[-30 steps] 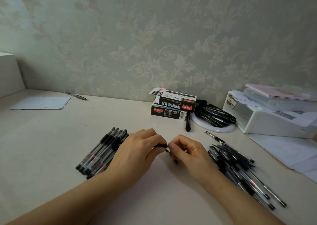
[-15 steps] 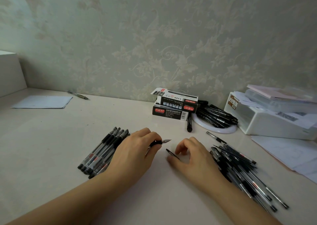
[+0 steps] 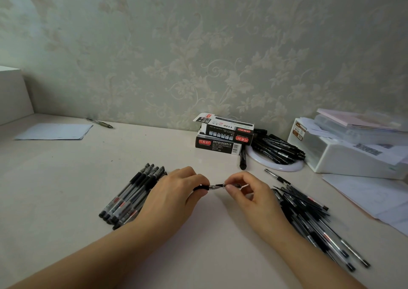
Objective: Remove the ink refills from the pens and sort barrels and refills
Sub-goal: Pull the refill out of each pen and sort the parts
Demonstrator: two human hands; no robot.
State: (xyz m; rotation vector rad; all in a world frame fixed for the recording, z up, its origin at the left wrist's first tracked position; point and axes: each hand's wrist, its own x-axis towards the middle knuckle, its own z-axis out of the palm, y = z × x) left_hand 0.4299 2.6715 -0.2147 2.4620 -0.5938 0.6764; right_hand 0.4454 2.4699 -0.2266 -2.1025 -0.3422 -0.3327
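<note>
Pen (image 3: 213, 186) is held above the table (image 3: 66, 178) between both hands: left hand (image 3: 176, 191) grips its barrel end, right hand (image 3: 249, 191) pinches its tip piece, between two pen piles.

Both bare forearms reach in from the lower corners and meet at the middle. The left hand (image 3: 176, 191) is curled, thumb and forefinger pinching; the right hand (image 3: 249, 195) faces it, fingertips (image 3: 229, 186) pinched, the other fingers bent, knuckles up
</note>
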